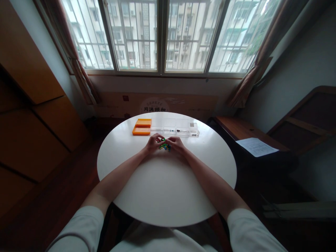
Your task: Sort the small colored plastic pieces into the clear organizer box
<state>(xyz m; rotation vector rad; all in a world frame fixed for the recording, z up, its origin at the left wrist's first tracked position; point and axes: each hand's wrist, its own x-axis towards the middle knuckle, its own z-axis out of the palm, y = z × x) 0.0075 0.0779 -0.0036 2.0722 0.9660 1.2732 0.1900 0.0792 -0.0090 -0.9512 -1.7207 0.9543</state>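
Note:
My left hand and my right hand meet over the far half of a round white table. Both have curled fingers, with the tips close together at a small green piece. Below and between them lies a small heap of tiny green, yellow and blue pieces. These look like plastic building bits, too small to name surely. The fingers partly cover the heap.
Beyond the hands sit an orange tray and a clear compartment box with a few small dark and blue bits inside. To the right, papers lie on a low wooden bench. A barred window fills the back.

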